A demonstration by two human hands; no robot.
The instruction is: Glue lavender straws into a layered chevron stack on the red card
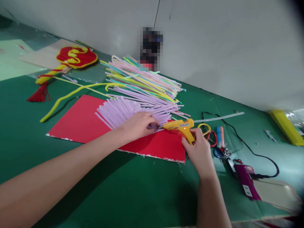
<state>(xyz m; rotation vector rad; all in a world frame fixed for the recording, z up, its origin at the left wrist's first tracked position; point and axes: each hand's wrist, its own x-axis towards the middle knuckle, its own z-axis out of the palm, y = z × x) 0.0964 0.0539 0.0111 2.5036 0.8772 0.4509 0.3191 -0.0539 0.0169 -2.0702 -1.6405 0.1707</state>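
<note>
**Glue gun meets lilac fan on red card**

Head view: The person's right hand (199,151) is clenched around the handle of a yellow glue gun (180,126). The gun's lamp is lit orange and its nozzle is aimed left at the narrow base of a fan of lilac straws (118,110). The left hand (139,125) lies over that same base, fingers curled down onto the straw ends just beside the nozzle. Whether this grip pinches 1 straw or merely presses on several cannot be told from here. The fan lies on a red card (80,125), flat on the green tabletop (118,190), with a loose pile of coloured straws (142,80) touching its far edge. Scissors (209,132) lie just beside the right hand, and the gun's black cord (249,150) trails off to the right.

Done well, the step in hand seems to call for a small bead of glue laid right at the straw ends, with the left fingertips kept clear of the hot tip. Pressing each straw flat against its neighbour until the glue sets should keep the fan even. The cord looks slack enough, yet a snag on the scissors could jerk the nozzle.
</note>
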